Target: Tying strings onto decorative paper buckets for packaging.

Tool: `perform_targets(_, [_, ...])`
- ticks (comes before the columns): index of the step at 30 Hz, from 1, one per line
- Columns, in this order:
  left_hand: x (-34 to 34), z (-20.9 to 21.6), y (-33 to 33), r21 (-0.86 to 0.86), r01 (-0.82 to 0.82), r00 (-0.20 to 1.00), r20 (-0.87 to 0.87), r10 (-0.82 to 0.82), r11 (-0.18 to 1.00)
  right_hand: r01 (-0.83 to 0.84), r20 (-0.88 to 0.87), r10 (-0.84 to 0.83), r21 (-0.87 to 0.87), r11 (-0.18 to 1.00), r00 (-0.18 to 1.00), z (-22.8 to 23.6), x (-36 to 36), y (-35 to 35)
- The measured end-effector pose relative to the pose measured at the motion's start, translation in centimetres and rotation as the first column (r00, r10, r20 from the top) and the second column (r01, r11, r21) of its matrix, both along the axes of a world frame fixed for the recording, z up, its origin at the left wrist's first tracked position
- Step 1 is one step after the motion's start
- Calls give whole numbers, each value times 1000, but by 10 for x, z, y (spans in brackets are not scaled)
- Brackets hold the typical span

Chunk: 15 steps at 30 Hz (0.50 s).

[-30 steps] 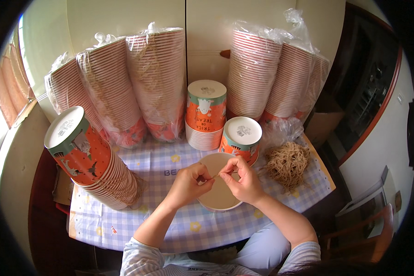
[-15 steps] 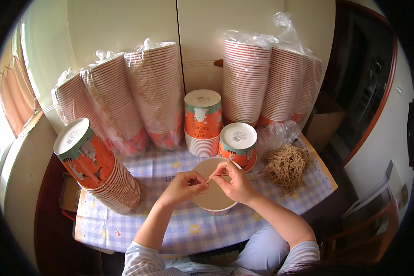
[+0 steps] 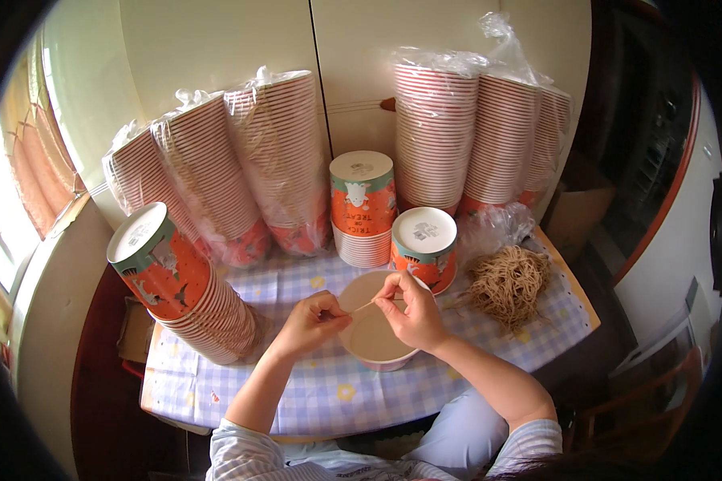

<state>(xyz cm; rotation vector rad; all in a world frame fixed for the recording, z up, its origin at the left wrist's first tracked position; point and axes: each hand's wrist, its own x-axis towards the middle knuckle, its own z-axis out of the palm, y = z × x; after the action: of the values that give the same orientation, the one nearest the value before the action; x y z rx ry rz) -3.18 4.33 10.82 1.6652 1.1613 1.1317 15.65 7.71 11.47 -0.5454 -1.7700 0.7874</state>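
Observation:
Above an upright paper bucket with a pale interior, both hands pinch a short length of tan paper string. My left hand is closed on one end at the bucket's left rim. Over the far right part of the rim, my right hand grips the string between thumb and fingertips. The piece between them looks straight. Just behind the right hand stands an upside-down orange and green bucket. A loose heap of the same tan string lies at the table's right side.
A leaning stack of upside-down buckets stands at the left, a shorter stack at the back middle. Several plastic-wrapped bucket stacks line the cabinet wall. Crumpled clear plastic lies behind the string heap. A checked cloth covers the table.
My hands have moved apart a little, and more string shows between them. The whole view has shifted slightly, with the table's things appearing farther right.

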Motion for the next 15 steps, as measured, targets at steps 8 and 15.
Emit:
perform_targets(8, [-28,-33,-13,-37,-75,985,150,79,997,-17,-5,17,-52,998,1000,4,9,4])
perform_targets(15, [-13,-59,-46,5,-105,868,489,89,995,-195,589,191,-56,979,785,24,2,-44])
